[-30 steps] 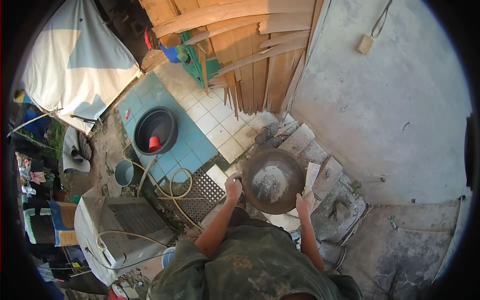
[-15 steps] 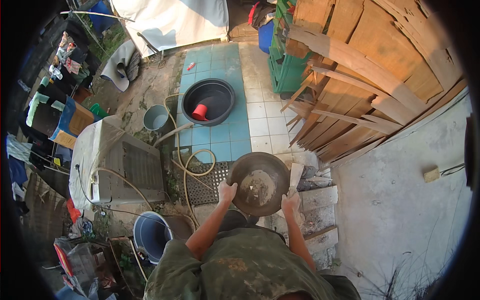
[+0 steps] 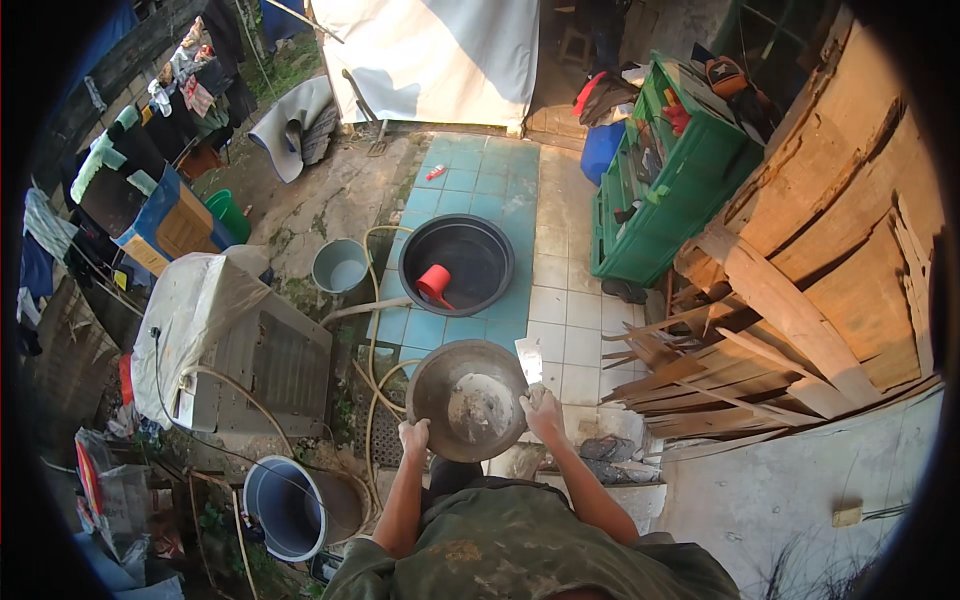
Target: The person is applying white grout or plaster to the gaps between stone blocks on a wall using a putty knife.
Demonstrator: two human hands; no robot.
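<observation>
Between my hands is a round grey-brown basin, with a whitish residue on its bottom. My left hand is closed on the basin's left rim, and its fingers look dusted with white. At the right rim, my right hand is closed around the handle of a scraper with a broad pale blade pointing away from me. That hand also steadies the basin's rim. Ahead on the tiles stands a large black tub with a red dipper inside.
A grey bucket and a yellowish hose lie left of the tub. Closer are a plastic-covered washing machine and a blue-grey bucket. To the right are a green crate, splintered wood boards and a pale wall.
The view has shifted, with the tub and tiles now lower in the picture. The basin sits nearer the tub, still held by both hands, and the scraper remains in my right hand.
</observation>
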